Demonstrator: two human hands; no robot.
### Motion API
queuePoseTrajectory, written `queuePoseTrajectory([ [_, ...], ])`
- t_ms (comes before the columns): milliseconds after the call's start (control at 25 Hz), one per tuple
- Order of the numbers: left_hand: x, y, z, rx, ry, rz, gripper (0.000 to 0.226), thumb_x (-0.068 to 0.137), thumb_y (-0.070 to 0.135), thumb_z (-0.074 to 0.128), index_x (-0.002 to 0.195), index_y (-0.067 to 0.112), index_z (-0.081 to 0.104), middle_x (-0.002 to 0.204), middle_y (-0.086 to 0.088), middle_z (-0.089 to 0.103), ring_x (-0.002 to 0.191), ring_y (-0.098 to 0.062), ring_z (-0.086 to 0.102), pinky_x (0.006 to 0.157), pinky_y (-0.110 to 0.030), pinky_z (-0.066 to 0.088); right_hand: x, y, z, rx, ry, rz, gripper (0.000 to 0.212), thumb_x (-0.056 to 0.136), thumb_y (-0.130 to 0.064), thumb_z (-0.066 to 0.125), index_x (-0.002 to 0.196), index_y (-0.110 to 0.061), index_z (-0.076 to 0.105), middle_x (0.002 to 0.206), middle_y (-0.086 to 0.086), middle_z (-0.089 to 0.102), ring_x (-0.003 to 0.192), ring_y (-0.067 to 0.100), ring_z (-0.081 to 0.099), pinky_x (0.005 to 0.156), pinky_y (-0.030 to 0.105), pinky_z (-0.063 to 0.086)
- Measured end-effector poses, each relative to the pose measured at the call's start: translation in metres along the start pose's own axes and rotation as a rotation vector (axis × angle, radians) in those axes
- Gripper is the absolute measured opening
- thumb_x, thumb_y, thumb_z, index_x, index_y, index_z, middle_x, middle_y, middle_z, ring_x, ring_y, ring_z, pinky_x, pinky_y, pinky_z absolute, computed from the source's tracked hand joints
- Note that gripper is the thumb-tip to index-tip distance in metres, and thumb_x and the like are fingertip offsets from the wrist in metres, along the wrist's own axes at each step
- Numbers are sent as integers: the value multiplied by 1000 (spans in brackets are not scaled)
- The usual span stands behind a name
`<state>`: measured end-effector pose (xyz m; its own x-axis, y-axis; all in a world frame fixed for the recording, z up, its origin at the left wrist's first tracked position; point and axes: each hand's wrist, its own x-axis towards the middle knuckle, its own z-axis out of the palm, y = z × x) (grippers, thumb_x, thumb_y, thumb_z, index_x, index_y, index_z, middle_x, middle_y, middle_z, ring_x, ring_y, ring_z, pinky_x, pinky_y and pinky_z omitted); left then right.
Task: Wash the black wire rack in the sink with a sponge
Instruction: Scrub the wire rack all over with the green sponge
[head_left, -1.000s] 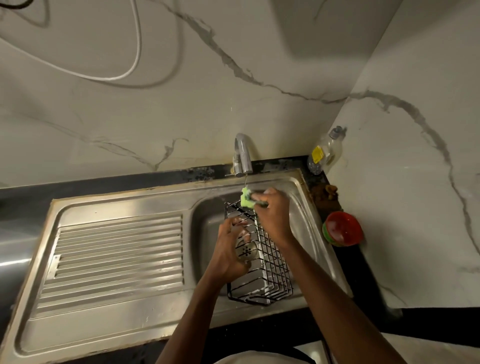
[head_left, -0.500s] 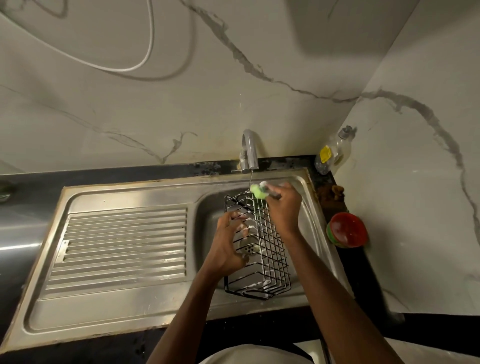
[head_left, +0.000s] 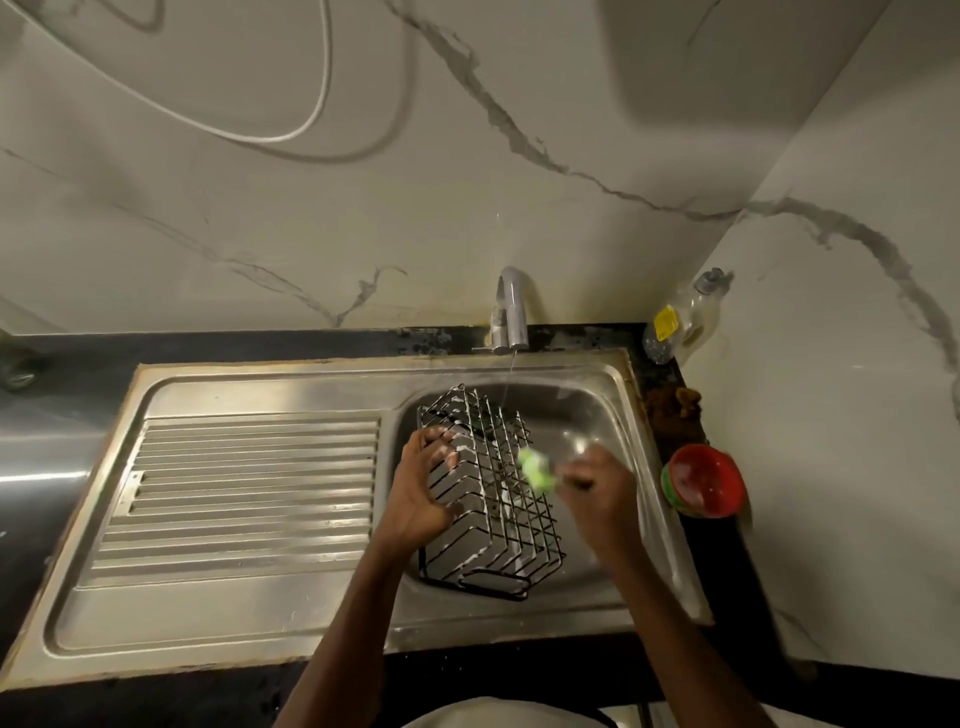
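Observation:
The black wire rack (head_left: 493, 530) stands in the steel sink basin (head_left: 587, 405), soap foam clinging to its wires. My left hand (head_left: 423, 483) grips the rack's left side, fingers curled through the wires. My right hand (head_left: 597, 488), blurred by motion, holds a green sponge (head_left: 535, 470) against the rack's right side. A thin stream of water runs from the tap (head_left: 511, 312) onto the rack's far end.
A ribbed steel drainboard (head_left: 244, 488) lies left of the basin. On the dark counter to the right stand a red bowl (head_left: 704, 480), a brown scrub pad (head_left: 672, 405) and a clear soap bottle (head_left: 685, 317) in the corner. Marble walls close the back and right.
My right hand has moved with the sponge from the rack's far end, under the tap, down to the middle of its right side. The left hand keeps hold of the rack.

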<state>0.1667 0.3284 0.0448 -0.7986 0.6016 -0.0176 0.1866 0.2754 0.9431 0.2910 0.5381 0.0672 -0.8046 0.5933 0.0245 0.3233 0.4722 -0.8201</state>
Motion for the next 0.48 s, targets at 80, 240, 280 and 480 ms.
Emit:
queuePoseTrajectory([
  [80, 1, 5, 1, -15, -44, 12, 59, 66, 23, 76, 122, 14, 60, 142, 1, 46, 137, -7, 47, 114, -33, 47, 60, 2, 7, -51, 86, 0, 20, 80, 4, 77, 98, -3, 75, 92, 0, 69, 73, 7, 61, 58, 10, 48],
  [240, 4, 13, 3, -36, -29, 63, 62, 65, 27, 77, 123, 11, 61, 139, 3, 50, 135, -4, 49, 112, -22, 45, 99, 6, 29, -25, -43, 49, 27, 82, -1, 78, 109, -5, 75, 88, -3, 65, 78, 12, 62, 64, 10, 48],
  [280, 3, 11, 1, -59, -13, 42, 65, 63, 29, 77, 125, 18, 60, 139, 10, 52, 136, -3, 50, 112, -23, 45, 89, 9, 32, -9, -59, 52, 27, 83, -2, 79, 109, -5, 75, 86, -6, 64, 75, 7, 59, 62, 8, 46],
  [480, 0, -5, -6, -150, 12, -121, 77, 70, -17, 75, 131, 27, 59, 140, 8, 57, 135, -8, 53, 114, -42, 47, -2, 16, 8, 208, -30, 90, 29, 79, 5, 77, 103, -11, 79, 82, -4, 62, 76, 1, 59, 67, 22, 58],
])
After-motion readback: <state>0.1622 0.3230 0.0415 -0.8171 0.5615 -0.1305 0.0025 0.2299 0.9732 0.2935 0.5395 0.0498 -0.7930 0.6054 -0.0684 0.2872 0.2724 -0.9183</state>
